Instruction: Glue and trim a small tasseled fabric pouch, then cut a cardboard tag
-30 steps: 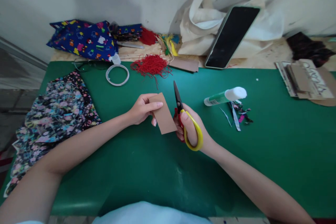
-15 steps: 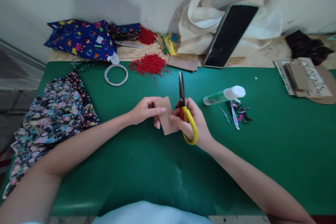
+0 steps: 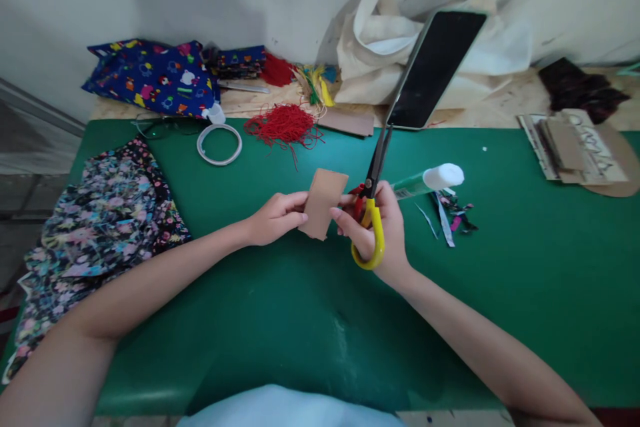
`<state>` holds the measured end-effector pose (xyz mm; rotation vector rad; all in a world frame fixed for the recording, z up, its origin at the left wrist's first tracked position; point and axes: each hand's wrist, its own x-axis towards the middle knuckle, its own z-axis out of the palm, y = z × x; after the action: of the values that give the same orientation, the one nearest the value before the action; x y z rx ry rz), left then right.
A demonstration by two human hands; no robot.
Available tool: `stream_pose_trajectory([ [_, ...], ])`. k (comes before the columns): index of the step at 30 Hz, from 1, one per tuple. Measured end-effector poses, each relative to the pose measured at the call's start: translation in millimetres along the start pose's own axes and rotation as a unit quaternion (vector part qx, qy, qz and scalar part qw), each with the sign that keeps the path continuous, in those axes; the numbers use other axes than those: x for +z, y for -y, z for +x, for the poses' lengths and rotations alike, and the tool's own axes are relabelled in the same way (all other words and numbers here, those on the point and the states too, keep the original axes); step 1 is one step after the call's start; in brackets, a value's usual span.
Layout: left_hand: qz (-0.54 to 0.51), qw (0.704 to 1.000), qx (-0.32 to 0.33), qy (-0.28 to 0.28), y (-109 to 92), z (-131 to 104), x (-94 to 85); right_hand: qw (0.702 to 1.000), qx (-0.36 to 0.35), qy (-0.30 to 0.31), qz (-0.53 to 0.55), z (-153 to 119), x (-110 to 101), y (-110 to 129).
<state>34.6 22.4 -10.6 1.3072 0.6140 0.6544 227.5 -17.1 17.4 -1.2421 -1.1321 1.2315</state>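
A small brown cardboard piece (image 3: 323, 205) is held over the green table. My left hand (image 3: 278, 217) pinches its lower left edge between thumb and fingers. On the other side, my right hand (image 3: 384, 235) has its thumb and fingertips at the cardboard's right edge. Scissors (image 3: 371, 203) with yellow and red handles also hang in my right hand, blades pointing up and away, slightly apart. Just behind that hand lies a glue stick (image 3: 440, 177) with a white cap, partly hidden by the fingers.
Red threads (image 3: 285, 127), a white tape ring (image 3: 219, 145) and glasses lie farther back. A phone (image 3: 435, 70) leans on a cream bag (image 3: 373, 47). Floral fabric (image 3: 110, 213) covers the left side. Fabric scraps (image 3: 454, 217) and a cardboard stack (image 3: 570, 147) are at right.
The cardboard has turned and moved slightly away from my body. The scissors have tilted to the right, their blades a little more apart, and my right hand has shifted slightly right.
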Motion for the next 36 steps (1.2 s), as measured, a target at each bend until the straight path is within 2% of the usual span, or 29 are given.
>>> stream_pose_trajectory([
  [4,-0.115,0.991,-0.047,0.049,0.0,-2.7,-3.8,0.999,-0.042,-0.028,-0.001,4.0,-2.0,9.9],
  [8,-0.19,0.977,-0.071,0.074,-1.6,-4.3,-5.3,0.999,-0.043,0.007,0.0,2.3,-0.8,11.4],
  [12,-0.179,0.973,-0.11,0.093,-6.2,-2.1,-4.3,0.998,-0.021,0.054,-0.001,-7.5,3.9,1.4],
  [17,-0.164,0.971,-0.124,0.12,-10.7,1.2,-5.1,0.997,-0.015,0.067,-0.04,-10.1,3.5,-3.5],
  [21,-0.156,0.978,-0.107,0.084,-11.0,2.6,-5.6,0.992,0.019,0.1,-0.074,-1.1,-6.0,5.3],
  [24,-0.171,0.981,-0.089,0.02,-10.4,3.9,-4.1,0.972,0.036,0.165,-0.162,6.3,-16.0,16.7],
  [28,-0.196,0.976,-0.08,-0.047,-10.7,5.9,-1.8,0.915,0.06,0.248,-0.314,13.0,-25.9,34.5],
  [31,-0.203,0.975,-0.075,-0.059,-10.8,6.4,-1.3,0.882,0.064,0.281,-0.372,15.4,-29.2,45.2],
  [36,-0.199,0.977,-0.058,-0.042,-8.7,4.7,-2.7,0.858,0.091,0.325,-0.389,14.3,-30.5,52.2],
])
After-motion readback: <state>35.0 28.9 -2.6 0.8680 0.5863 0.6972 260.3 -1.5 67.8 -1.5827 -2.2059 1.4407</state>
